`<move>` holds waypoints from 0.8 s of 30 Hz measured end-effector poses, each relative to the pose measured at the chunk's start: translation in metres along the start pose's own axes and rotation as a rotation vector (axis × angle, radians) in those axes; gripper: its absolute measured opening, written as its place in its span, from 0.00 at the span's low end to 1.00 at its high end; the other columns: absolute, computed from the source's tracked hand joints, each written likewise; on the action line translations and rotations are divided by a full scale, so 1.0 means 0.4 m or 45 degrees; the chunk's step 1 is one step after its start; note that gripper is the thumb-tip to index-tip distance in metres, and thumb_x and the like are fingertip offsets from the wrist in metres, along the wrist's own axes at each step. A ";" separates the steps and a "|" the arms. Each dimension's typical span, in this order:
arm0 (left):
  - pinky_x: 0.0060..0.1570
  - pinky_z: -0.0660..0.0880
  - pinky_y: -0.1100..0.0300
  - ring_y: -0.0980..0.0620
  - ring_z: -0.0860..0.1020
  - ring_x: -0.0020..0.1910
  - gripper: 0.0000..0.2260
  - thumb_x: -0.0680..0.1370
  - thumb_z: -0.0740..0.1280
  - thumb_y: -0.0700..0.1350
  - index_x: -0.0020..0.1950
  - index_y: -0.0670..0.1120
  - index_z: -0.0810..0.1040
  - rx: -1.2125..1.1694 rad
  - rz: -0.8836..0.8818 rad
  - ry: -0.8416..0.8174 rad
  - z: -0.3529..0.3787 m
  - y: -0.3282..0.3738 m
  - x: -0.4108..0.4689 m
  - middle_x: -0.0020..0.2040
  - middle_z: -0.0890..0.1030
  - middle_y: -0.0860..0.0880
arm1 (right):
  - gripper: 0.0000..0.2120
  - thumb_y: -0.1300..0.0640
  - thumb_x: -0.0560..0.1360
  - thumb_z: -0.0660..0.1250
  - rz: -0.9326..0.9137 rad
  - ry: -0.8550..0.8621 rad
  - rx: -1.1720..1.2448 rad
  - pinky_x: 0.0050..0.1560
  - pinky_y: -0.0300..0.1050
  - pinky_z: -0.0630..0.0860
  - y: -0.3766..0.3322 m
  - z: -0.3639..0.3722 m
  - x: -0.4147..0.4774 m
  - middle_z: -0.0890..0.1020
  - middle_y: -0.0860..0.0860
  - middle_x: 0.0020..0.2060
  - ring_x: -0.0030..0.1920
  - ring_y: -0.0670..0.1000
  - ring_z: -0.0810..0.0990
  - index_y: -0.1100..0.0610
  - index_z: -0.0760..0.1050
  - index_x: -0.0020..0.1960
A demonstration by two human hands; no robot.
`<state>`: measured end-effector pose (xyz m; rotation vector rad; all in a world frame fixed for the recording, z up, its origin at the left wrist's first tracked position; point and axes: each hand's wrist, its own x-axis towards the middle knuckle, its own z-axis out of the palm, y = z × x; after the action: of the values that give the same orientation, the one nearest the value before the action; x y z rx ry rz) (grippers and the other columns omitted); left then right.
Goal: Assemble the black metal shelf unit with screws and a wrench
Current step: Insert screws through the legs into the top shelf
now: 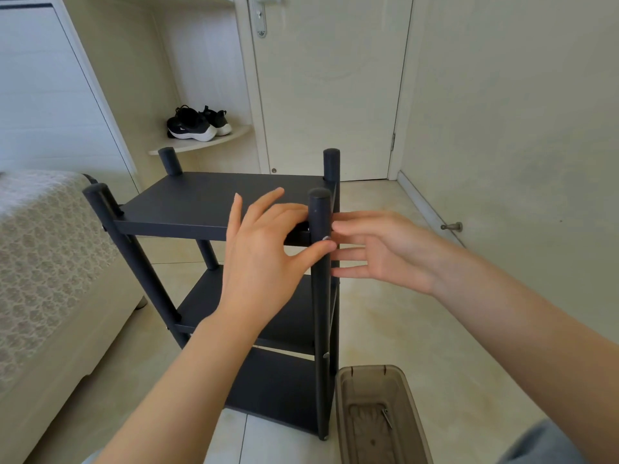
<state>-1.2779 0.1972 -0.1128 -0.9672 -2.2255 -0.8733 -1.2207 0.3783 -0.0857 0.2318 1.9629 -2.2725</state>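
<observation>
The black metal shelf unit [214, 202] stands upright on the pale tiled floor [418, 316], with three flat shelves between four round posts whose capped ends rise above the top shelf [187, 209]. Both hands meet at the unit's near right post [320, 296], just below the level of the top shelf. The left hand [264, 259] comes in from the unit's front with its fingers spread and mostly straight over the top shelf's right end; its thumb [315, 251] lies across the front of the post, its tip right beside a small silver screw head [325, 238] set in that post. Whether the thumb actually touches the screw cannot be told. The right hand [378, 249] reaches in from the unit's right side, palm turned to the post, fingers straight and close together, their tips [338, 226] touching or nearly touching the post; it holds nothing. A second screw head [325, 355] shows lower on the same post, at the level of the middle shelf. Just right of the unit's foot stands a brown translucent plastic bin [345, 406], with a small metal piece [387, 418] lying in it, too small to identify. Left of the unit is a bed with a patterned cover [50, 262]. Behind the unit are a closed cream door [331, 88] and, further left, a pair of black sneakers [197, 125] on a low curved corner shelf [234, 135].
</observation>
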 end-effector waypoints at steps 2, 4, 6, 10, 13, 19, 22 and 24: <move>0.79 0.47 0.41 0.52 0.69 0.74 0.18 0.77 0.68 0.61 0.58 0.50 0.83 -0.001 -0.007 -0.005 0.002 0.001 -0.002 0.59 0.82 0.56 | 0.20 0.53 0.77 0.68 0.043 0.018 0.087 0.61 0.60 0.77 -0.001 -0.008 0.011 0.84 0.56 0.51 0.55 0.58 0.84 0.60 0.75 0.67; 0.79 0.46 0.44 0.53 0.71 0.72 0.18 0.76 0.68 0.60 0.59 0.51 0.82 0.007 -0.016 -0.002 0.001 0.005 -0.004 0.59 0.82 0.57 | 0.15 0.50 0.80 0.64 0.074 0.049 0.129 0.57 0.57 0.79 0.000 -0.002 0.022 0.85 0.55 0.48 0.49 0.57 0.85 0.58 0.77 0.62; 0.79 0.47 0.45 0.54 0.75 0.68 0.19 0.76 0.66 0.61 0.61 0.52 0.82 0.018 -0.007 -0.002 -0.002 0.010 -0.004 0.59 0.82 0.57 | 0.13 0.49 0.80 0.64 0.069 0.060 0.137 0.50 0.53 0.81 0.001 0.011 0.033 0.84 0.55 0.43 0.41 0.55 0.85 0.57 0.77 0.58; 0.78 0.52 0.46 0.53 0.75 0.69 0.23 0.78 0.60 0.62 0.66 0.52 0.81 0.112 0.027 -0.038 -0.003 0.018 -0.007 0.65 0.81 0.55 | 0.12 0.49 0.79 0.67 0.035 0.091 0.097 0.45 0.53 0.81 0.002 0.029 0.045 0.82 0.54 0.39 0.36 0.54 0.84 0.57 0.79 0.56; 0.74 0.57 0.50 0.53 0.73 0.71 0.23 0.79 0.59 0.63 0.66 0.52 0.81 0.129 0.015 -0.047 -0.001 0.020 -0.010 0.65 0.81 0.55 | 0.13 0.50 0.79 0.67 0.039 0.117 0.081 0.48 0.55 0.82 0.003 0.030 0.045 0.82 0.55 0.40 0.37 0.54 0.84 0.57 0.80 0.58; 0.69 0.60 0.52 0.52 0.74 0.70 0.24 0.79 0.59 0.62 0.66 0.50 0.81 0.159 0.010 -0.019 0.008 0.017 -0.013 0.65 0.81 0.54 | 0.18 0.48 0.79 0.67 0.046 0.126 0.062 0.51 0.56 0.82 0.003 0.027 0.040 0.82 0.57 0.46 0.42 0.56 0.85 0.59 0.77 0.63; 0.69 0.61 0.52 0.52 0.74 0.70 0.22 0.79 0.61 0.61 0.66 0.51 0.81 0.158 0.004 0.004 0.012 0.015 -0.016 0.65 0.81 0.53 | 0.20 0.48 0.80 0.65 0.028 0.104 0.053 0.51 0.56 0.82 0.001 0.016 0.035 0.83 0.57 0.48 0.44 0.56 0.85 0.60 0.76 0.65; 0.68 0.60 0.52 0.52 0.74 0.69 0.22 0.80 0.60 0.61 0.66 0.51 0.81 0.160 0.008 0.020 0.016 0.014 -0.017 0.65 0.81 0.53 | 0.18 0.50 0.81 0.64 0.008 0.081 0.033 0.53 0.58 0.82 0.004 0.005 0.031 0.84 0.57 0.48 0.47 0.57 0.85 0.62 0.76 0.64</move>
<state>-1.2708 0.2021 -0.1195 -0.9053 -2.2336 -0.7263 -1.2325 0.3760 -0.0894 0.3161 1.9608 -2.3157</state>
